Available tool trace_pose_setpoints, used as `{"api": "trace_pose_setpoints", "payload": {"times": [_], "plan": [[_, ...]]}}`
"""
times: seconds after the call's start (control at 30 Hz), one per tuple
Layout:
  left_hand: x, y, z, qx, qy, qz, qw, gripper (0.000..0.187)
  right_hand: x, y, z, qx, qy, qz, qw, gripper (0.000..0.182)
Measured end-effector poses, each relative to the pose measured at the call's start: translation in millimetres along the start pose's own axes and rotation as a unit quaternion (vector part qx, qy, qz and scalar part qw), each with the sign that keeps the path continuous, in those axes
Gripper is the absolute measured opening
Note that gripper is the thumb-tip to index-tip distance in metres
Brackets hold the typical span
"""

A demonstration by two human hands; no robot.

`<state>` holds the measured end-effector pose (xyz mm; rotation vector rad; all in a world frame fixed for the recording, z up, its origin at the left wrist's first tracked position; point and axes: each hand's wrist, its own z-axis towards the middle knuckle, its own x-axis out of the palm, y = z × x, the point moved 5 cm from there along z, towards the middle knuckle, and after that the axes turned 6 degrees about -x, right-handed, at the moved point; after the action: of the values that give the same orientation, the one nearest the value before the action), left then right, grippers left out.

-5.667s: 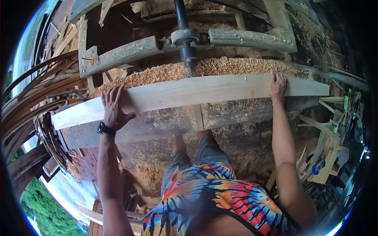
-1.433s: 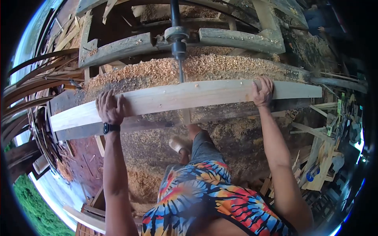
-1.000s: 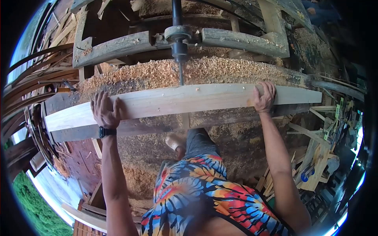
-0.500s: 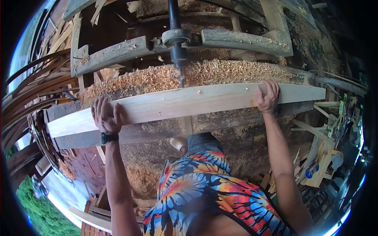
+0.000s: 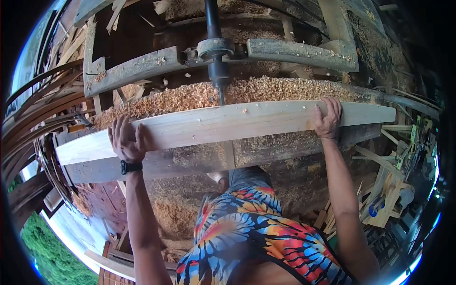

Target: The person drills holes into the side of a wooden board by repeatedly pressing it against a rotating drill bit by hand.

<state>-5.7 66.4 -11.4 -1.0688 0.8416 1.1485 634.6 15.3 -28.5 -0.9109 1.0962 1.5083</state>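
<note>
A long pale wooden plank [image 5: 213, 124] lies across the dark work table [image 5: 190, 161] in front of me. Near its left end, my left hand [image 5: 127, 141] lies over the upper face, fingers hooked toward the far edge and thumb apart. Toward the right, my right hand [image 5: 327, 119] grips the plank with its fingers bent over the far edge. A drill bit [image 5: 222, 95] on a dark horizontal spindle [image 5: 218, 70] points at the plank's far edge, its tip right at the wood. Small chips dot the plank's face.
A bank of wood shavings [image 5: 275, 90] runs along behind the plank. Beyond it, a wooden frame [image 5: 304, 53] surrounds the spindle. Bent wood strips [image 5: 42, 99] crowd the left side. Offcuts [image 5: 384, 194] and a blue round object [image 5: 376, 206] lie at the right.
The plank and right hand appear slightly farther right, as do the spindle and frame. Both hands keep their hold. Less of my foot shows below the table.
</note>
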Motion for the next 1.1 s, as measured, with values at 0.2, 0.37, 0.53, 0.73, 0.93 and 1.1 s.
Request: {"api": "trace_pose_setpoints", "payload": {"times": [0.2,0.37,0.53,0.73,0.93,1.1], "plan": [[4.1,2.8,7.5,-0.005,0.002,-0.002,1.000,0.047,1.3,1.4,7.9,-0.009,-0.004,-0.002,1.000,0.040],[5.1,4.6,7.5,-0.008,0.002,0.010,1.000,0.047,5.7,-3.3,6.7,0.002,-0.009,-0.005,1.000,0.042],[9.1,1.7,10.9,-0.024,0.012,0.028,0.999,0.046,9.9,-8.3,6.0,0.009,-0.030,-0.011,0.999,0.043],[12.7,9.2,6.8,-0.058,0.071,0.034,0.995,0.046,7.3,-4.2,2.6,0.009,-0.041,0.008,0.999,0.041],[-12.9,-1.7,-46.3,-0.013,0.017,0.011,1.000,0.045,-6.5,5.8,-41.7,0.013,-0.026,-0.005,1.000,0.042],[-51.6,-15.5,-93.4,0.028,0.017,-0.037,0.999,0.060,-22.3,18.1,-67.7,-0.015,-0.011,-0.006,1.000,0.040]]}}
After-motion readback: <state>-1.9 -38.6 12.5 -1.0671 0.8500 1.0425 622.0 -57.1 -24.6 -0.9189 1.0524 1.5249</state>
